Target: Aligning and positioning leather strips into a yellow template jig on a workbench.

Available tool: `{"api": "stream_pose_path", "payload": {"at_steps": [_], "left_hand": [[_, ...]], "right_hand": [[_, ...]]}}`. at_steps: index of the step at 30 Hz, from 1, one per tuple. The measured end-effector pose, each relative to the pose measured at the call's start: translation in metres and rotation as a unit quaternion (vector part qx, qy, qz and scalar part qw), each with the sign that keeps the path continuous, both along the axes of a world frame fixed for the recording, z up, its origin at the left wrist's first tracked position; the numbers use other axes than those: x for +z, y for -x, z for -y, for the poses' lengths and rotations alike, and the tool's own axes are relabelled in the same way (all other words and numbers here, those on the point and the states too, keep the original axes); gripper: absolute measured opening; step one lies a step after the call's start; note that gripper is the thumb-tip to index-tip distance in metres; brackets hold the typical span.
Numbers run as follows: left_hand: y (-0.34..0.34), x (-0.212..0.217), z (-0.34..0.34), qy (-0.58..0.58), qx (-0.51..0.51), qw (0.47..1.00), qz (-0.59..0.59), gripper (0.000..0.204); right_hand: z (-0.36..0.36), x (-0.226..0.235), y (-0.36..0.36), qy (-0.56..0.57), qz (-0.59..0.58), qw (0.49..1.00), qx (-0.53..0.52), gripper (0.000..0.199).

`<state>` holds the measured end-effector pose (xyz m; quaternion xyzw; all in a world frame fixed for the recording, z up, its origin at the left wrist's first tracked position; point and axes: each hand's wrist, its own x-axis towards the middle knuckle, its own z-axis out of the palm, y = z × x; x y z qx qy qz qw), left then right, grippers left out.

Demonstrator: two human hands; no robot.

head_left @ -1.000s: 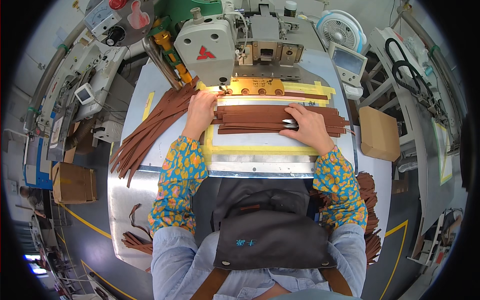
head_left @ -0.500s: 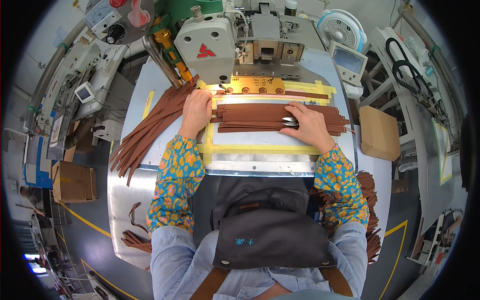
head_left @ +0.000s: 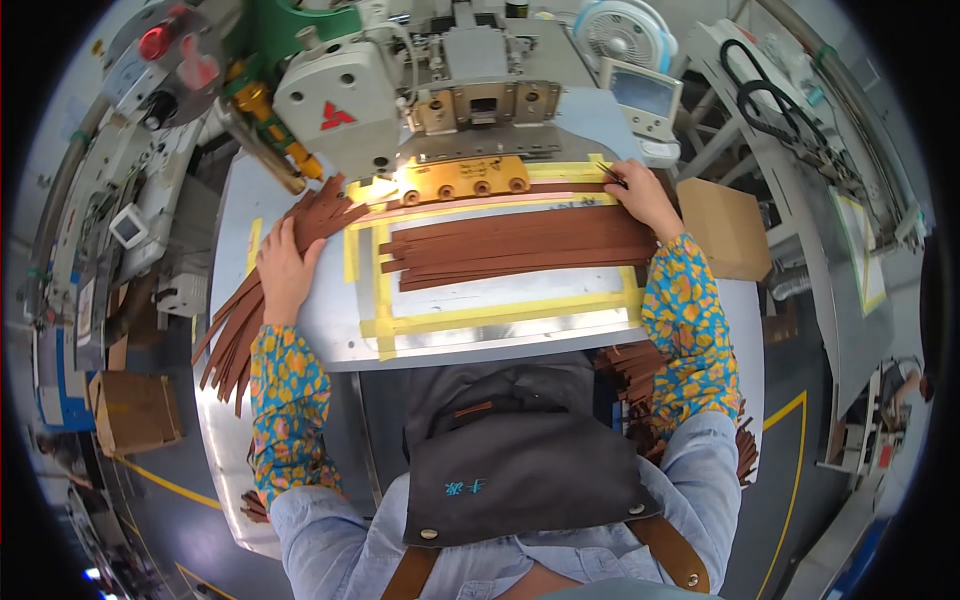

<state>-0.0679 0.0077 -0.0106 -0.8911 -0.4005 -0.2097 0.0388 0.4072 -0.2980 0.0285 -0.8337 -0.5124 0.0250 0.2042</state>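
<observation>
My left hand [head_left: 287,268] lies over a fanned pile of brown strips [head_left: 235,330] on the left of the worktable, its fingers stretched out and the thumb apart. My right hand [head_left: 648,203] is closed around small thread snips [head_left: 612,175], whose pointed end sticks out toward the machine. That hand is at the right end of a brown strip [head_left: 570,188] running along the front edge of a brass-coloured plate with round holes [head_left: 465,178]. In front of the plate lies a neat stack of brown strips [head_left: 520,245], which neither hand holds.
A sewing machine head [head_left: 335,105] and its metal clamp unit [head_left: 485,105] stand behind the plate. Yellow tape [head_left: 500,311] frames part of the tabletop. At the right are a control screen [head_left: 640,90], a small fan [head_left: 622,38] and a cardboard box [head_left: 722,230].
My left hand has moved left, from beside the plate onto the fanned strips. The right hand has lifted off the strip stack and gone right and back with the snips. The view has shifted.
</observation>
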Motion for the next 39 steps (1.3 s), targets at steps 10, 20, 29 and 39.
{"api": "stream_pose_path", "payload": {"at_steps": [10,20,29,39], "left_hand": [[-0.094,0.056,0.078,-0.039,-0.251,0.955,0.152,0.025],[-0.154,0.056,0.129,-0.037,-0.36,0.929,0.081,0.016],[0.001,0.012,0.049,0.207,-0.019,0.946,0.248,0.009],[0.014,0.051,0.037,0.04,0.279,0.955,-0.09,0.045]], "right_hand": [[0.04,0.069,0.022,-0.078,-0.262,0.962,0.028,0.014],[0.084,0.104,0.065,-0.065,-0.335,0.94,0.004,0.013],[0.118,0.032,0.022,0.005,-0.098,0.993,0.07,0.029],[0.117,0.017,0.0,-0.104,-0.266,0.958,-0.018,0.008]]}}
